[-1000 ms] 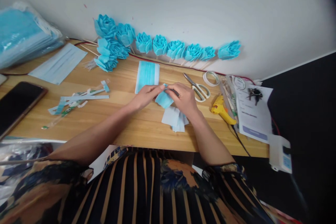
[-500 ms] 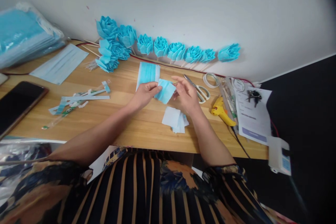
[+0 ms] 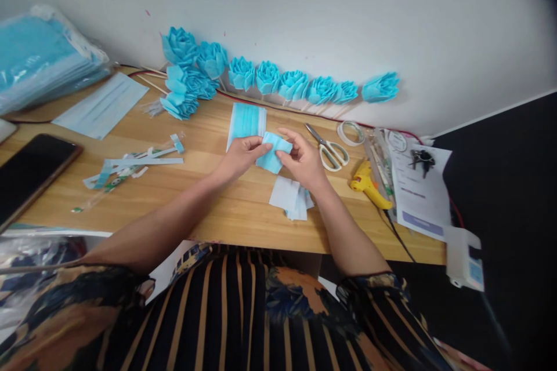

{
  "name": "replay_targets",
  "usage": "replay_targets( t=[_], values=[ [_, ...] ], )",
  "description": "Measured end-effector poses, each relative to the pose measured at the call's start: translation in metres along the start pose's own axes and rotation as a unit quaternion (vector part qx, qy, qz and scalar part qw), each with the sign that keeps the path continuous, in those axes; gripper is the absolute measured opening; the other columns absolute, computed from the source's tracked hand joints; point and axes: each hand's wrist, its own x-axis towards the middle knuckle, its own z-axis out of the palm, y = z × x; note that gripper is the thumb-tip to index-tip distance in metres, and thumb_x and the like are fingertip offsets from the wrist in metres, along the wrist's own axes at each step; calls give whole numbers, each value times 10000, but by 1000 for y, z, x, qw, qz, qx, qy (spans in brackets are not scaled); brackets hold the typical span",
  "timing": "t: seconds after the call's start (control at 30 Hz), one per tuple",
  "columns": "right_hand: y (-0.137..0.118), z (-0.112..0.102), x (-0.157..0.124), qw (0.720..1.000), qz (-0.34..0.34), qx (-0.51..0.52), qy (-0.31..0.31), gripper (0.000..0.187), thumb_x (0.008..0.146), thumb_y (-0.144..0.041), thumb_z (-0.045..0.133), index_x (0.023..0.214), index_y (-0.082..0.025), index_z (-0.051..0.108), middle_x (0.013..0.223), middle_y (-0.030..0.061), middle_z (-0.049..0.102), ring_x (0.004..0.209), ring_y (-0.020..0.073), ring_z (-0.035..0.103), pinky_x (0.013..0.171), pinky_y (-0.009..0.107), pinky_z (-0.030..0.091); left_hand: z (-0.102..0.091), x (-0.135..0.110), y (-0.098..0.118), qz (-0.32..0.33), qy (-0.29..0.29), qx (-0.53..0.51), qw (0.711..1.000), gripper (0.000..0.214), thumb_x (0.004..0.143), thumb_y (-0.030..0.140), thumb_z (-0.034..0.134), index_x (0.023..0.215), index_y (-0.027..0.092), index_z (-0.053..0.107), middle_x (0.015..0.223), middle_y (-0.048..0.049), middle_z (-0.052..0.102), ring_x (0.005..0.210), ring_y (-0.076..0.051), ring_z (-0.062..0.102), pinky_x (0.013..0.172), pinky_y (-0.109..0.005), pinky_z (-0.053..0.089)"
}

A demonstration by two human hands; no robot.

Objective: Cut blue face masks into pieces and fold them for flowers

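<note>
Between my hands is a small square of blue mask fabric (image 3: 270,156), held just above the table. My left hand (image 3: 243,156) pinches its left edge between thumb and fingers. On the other side, my right hand (image 3: 303,157) grips the right edge, thumb in front and fingers behind. Behind the square lies a stack of blue mask fabric (image 3: 244,120), partly covered by my left hand. Several cut white and pale blue squares (image 3: 285,192) lie loosely piled in front of my right hand. Scissors (image 3: 329,151) rest beyond my right hand, blades pointing away.
Several blue fabric flowers (image 3: 293,86) on sticks lean along the wall. To the right are a tape roll (image 3: 350,133), a yellow glue gun (image 3: 369,185) and papers with keys (image 3: 421,161). Trimmed strips (image 3: 143,162), a phone (image 3: 37,171) and bagged masks (image 3: 43,64) lie left.
My right hand has moved slightly left and closed its thumb onto the fabric square's right edge. The scissors show more fully now. My left hand keeps its pinch.
</note>
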Motion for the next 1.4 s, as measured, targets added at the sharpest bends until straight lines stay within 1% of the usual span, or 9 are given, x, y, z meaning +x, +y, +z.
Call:
replay_targets(
  t=[0.27,0.5,0.63,0.8,0.97,1.07,1.2,1.3,1.4],
  values=[
    [-8,-4,0,999,-8,-37,15,486,871,-239,627,1353,-290,589,1041,37,707,691,158,618,692,353,575,0,-1,2,6,2,33,999,254,773,368,741,653,168,641,599,44,531,578,-95,426,578,-248,340],
    [-2,-1,1,999,-13,37,11,596,906,-246,621,1482,-291,473,1011,44,680,825,193,655,744,359,601,-3,1,-5,24,15,17,999,265,786,394,734,668,168,662,608,29,558,596,-104,466,603,-251,381],
    [3,-2,4,997,-17,59,39,590,899,-218,622,1468,-317,504,911,15,637,767,177,618,694,338,578,-3,0,-1,21,26,18,999,280,762,401,760,642,170,659,602,27,565,593,-101,469,598,-242,391],
    [8,0,6,992,-17,111,62,568,857,-205,661,1405,-324,574,880,-5,626,746,158,611,692,321,557,-7,1,-1,23,47,38,998,332,773,393,757,557,178,625,490,46,466,485,-75,382,480,-229,289],
    [8,-3,9,994,0,100,54,570,846,-215,645,1404,-299,569,882,-5,668,761,162,619,718,326,543,-6,6,-6,-1,68,-26,997,237,736,362,813,659,160,714,609,17,603,514,-86,502,468,-218,419],
    [9,-11,11,998,10,51,31,550,848,-209,618,1393,-271,584,872,-3,689,750,161,613,715,319,515,-7,8,-7,7,78,-70,994,277,715,329,848,609,144,671,628,16,604,602,-96,565,638,-256,574],
    [4,-27,9,996,21,-74,-45,363,876,-255,600,1222,-206,698,873,14,716,750,160,615,708,302,453,-10,11,-9,36,90,-95,991,362,727,270,847,531,150,569,559,56,484,567,-72,518,736,-293,613],
    [-5,-39,5,975,41,-192,-107,209,915,-328,600,957,-199,759,838,26,731,728,160,600,666,297,374,-11,12,-11,48,104,-108,988,348,751,220,823,543,154,551,560,67,447,560,-68,510,729,-294,615],
    [-14,-46,1,936,62,-288,-190,287,939,-434,599,843,-217,760,762,20,720,651,150,556,619,309,296,-8,11,-11,52,110,-110,987,355,762,198,806,542,157,530,565,67,451,566,-70,517,732,-296,614]
  ],
)
